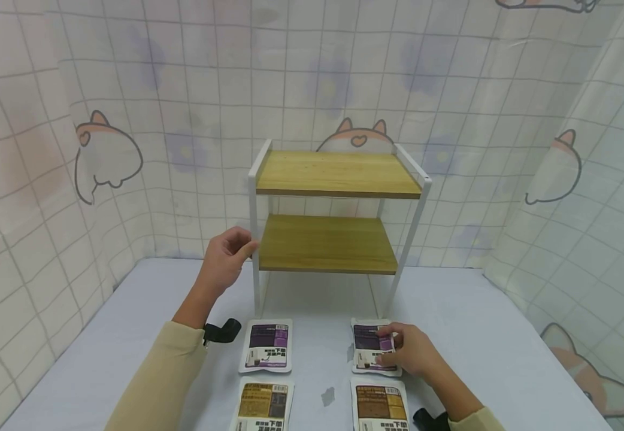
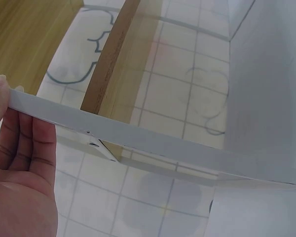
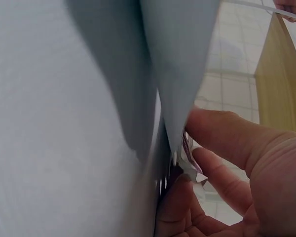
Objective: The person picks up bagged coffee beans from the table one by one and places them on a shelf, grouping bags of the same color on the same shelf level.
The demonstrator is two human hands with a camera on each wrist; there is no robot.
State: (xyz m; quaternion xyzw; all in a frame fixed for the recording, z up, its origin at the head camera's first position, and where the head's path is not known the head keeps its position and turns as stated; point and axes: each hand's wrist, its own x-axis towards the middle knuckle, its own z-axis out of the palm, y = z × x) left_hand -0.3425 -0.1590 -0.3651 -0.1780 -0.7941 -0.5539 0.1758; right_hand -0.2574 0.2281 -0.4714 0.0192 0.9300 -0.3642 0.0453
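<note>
A two-tier shelf (image 1: 339, 173) with wooden boards and a white frame stands at the back of the table. My left hand (image 1: 227, 260) grips its white front left post (image 2: 138, 136), thumb on one side and curled fingers on the other, level with the lower board (image 1: 328, 242). My right hand (image 1: 411, 352) pinches the right-hand purple-and-white packet (image 1: 363, 338) by its right side, just in front of the shelf. In the right wrist view, thumb and fingers (image 3: 217, 133) close on the packet's edge, seen nearly side-on.
Left of the held packet lies another purple packet (image 1: 269, 345). Two brown-and-yellow packets, one on the left (image 1: 262, 404) and one on the right (image 1: 381, 404), lie nearer me. A grey patch (image 1: 328, 396) marks the white table (image 1: 182, 287). Tile-patterned curtains (image 1: 209, 78) surround the table.
</note>
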